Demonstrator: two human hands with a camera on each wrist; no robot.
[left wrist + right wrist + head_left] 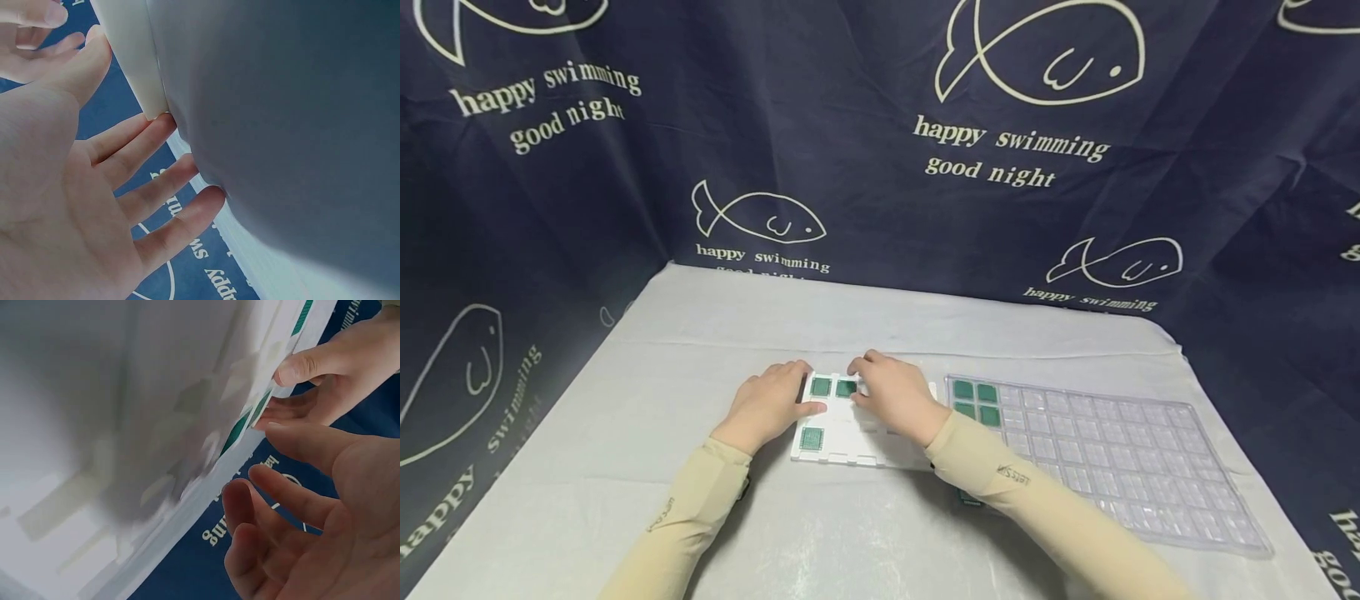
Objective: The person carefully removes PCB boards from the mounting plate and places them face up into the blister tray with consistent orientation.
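A flat white tray (pixel 865 446) with notched edges lies on the table. My left hand (pixel 765 406) grips its left end, thumb on top and fingers along the far edge; in the left wrist view, the fingertips of this hand (pixel 81 181) meet the tray's corner (pixel 140 69). Green square circuit boards sit on the tray: one in the far-left corner (pixel 821 387), one nearer me (pixel 811 438), and a shaded one (pixel 846 389) beside my right hand (pixel 895 396). The thumb and fingers of this hand (pixel 312 506) are spread apart around that board, nothing visibly pinched.
To the right lies a clear compartment tray (pixel 1112 450) with several green squares (pixel 976 402) in its far-left cells. Another green piece (pixel 970 497) shows partly under the right forearm. A dark blue curtain (pixel 865 142) with fish prints stands behind the white-covered table (pixel 625 400).
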